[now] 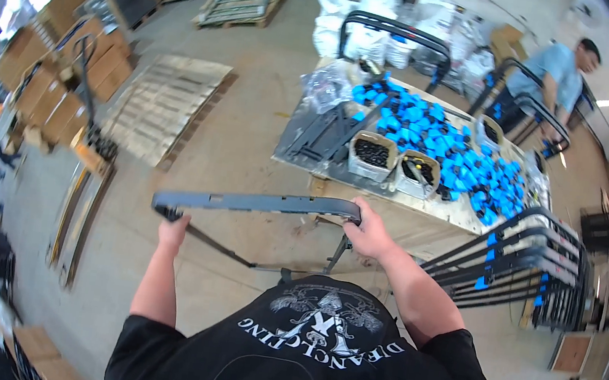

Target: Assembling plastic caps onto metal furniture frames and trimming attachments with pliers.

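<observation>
Head view: the left hand and the right hand grip opposite ends of a dark metal frame, fingers closed round its corners, though the left fingertips are hidden. The frame spans the gap between them. Right of the right fingers stand stacked black frames; beyond those fingers is a table with two boxes of small black parts and a heap of blue pieces. Past the left fingers lies a wooden pallet. Farthest right, beyond the table, a co-worker leans over another frame.

Two hands on one frame, one pallet jack
</observation>
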Demonstrator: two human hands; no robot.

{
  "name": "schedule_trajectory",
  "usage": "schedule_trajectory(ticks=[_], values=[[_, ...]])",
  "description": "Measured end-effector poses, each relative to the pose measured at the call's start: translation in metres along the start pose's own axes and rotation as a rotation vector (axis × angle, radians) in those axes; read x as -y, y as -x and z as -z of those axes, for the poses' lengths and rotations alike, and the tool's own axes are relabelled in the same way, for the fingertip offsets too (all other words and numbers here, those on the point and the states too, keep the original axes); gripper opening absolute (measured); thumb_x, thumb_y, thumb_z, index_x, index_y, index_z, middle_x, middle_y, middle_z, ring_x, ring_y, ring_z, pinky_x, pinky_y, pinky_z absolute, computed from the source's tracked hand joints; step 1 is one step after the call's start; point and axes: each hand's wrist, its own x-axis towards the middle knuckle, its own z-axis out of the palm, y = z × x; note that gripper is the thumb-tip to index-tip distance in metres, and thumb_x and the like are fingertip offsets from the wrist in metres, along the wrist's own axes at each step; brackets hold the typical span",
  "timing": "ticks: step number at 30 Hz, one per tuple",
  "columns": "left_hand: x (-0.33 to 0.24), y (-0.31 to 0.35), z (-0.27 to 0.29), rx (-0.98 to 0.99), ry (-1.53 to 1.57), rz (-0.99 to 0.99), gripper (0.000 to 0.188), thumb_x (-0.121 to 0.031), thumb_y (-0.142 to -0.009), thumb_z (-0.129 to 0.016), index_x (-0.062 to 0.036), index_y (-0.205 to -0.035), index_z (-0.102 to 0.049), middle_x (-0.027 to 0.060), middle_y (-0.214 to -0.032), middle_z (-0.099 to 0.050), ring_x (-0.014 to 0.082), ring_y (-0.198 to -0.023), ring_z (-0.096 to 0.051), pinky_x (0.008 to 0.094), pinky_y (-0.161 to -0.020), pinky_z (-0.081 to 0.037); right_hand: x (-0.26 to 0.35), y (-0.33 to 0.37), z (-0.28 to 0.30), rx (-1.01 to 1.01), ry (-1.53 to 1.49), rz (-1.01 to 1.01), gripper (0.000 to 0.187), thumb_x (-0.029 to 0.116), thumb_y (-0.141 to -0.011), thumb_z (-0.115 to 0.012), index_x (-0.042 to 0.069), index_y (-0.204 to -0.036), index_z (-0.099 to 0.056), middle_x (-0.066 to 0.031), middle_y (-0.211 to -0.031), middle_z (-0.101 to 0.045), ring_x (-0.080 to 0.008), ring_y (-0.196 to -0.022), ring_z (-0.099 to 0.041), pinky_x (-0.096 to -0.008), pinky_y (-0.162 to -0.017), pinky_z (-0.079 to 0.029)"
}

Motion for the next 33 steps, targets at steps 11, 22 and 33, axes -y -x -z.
schedule_trajectory(ticks=[11, 22, 33], values=[[0.045, 0.021, -0.021, 0.256, -0.363, -0.032, 0.037, -0.032, -0.094, -0.069, 0.0044, -0.098, -0.067, 0.0183, -0.074, -0.070, 0.0300, -0.068, -0.071, 0.0427, -0.065, -0.054, -0.028, 0.034, 0.013, -0.351, 0.168, -0.227, 0.030, 0.023, -0.097, -0.062, 0.004, -0.120, -0.058, -0.0183, -0.095, -0.070, -0.0323, -0.086, -0.069, -0.0416, -0.077, -0.053], [-0.088, 0.085, -0.097, 0.262, -0.279, -0.343, 0.043, -0.033, -0.097, -0.065, -0.0004, -0.070, -0.059, 0.0058, -0.056, -0.059, 0.0161, -0.048, -0.058, 0.0337, -0.046, -0.045, -0.043, 0.063, 0.116, -0.537, 0.365, -0.257, 0.033, 0.025, -0.095, -0.062, 0.000, -0.116, -0.060, -0.0283, -0.086, -0.068, -0.0476, -0.084, -0.066, -0.0523, -0.075, -0.052], [-0.176, 0.078, -0.280, 0.401, -0.205, -0.299, 0.033, -0.033, -0.096, -0.069, -0.0031, -0.085, -0.058, 0.0028, -0.062, -0.058, 0.0119, -0.048, -0.056, 0.0292, -0.044, -0.044, -0.113, 0.077, 0.240, -0.637, 0.332, -0.386, 0.034, 0.020, -0.095, -0.060, -0.005, -0.118, -0.057, -0.0294, -0.103, -0.067, -0.0454, -0.096, -0.065, -0.0485, -0.083, -0.051]])
